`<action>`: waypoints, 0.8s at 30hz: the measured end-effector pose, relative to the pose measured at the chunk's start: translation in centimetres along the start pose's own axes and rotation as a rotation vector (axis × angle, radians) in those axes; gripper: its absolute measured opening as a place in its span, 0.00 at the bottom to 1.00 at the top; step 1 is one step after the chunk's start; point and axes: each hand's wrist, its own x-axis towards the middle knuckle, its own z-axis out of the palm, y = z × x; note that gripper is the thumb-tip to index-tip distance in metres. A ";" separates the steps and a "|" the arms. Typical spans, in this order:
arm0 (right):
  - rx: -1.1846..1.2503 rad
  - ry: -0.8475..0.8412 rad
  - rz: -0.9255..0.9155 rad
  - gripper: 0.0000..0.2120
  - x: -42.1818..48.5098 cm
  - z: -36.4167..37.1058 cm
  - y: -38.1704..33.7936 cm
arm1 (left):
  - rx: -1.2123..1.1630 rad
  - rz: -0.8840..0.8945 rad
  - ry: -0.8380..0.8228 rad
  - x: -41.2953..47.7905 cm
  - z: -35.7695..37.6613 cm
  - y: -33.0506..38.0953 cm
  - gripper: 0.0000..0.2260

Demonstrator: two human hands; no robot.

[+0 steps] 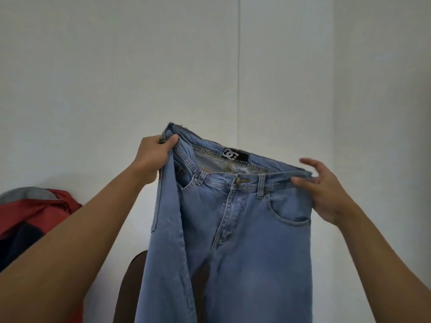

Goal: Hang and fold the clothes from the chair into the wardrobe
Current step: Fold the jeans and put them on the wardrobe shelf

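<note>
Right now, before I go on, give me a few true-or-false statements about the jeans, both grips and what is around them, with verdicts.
1. The left grip and the right grip hold the jeans up by the waistband. True.
2. The jeans are black. False: they are light blue.
3. The jeans hang from a hanger. False: no hanger shows; only the two grips hold them up.
4. A red jacket is at the left edge of the view. True.
</note>
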 end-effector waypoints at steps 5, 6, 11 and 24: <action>0.125 0.273 -0.165 0.15 1.4 1.5 -1.4 | -0.056 0.038 -0.213 0.0 -2.4 0.6 0.10; 0.071 0.292 -0.175 0.13 1.8 1.4 -2.0 | -0.078 0.028 -0.257 0.2 -3.0 0.5 0.13; 0.003 0.334 -0.179 0.01 3.0 1.2 -4.2 | -0.205 -0.066 -0.396 0.2 -4.5 -0.8 0.15; -0.238 -0.005 -0.295 0.15 2.6 1.9 -5.1 | -0.186 0.025 0.101 1.6 -3.5 -1.4 0.05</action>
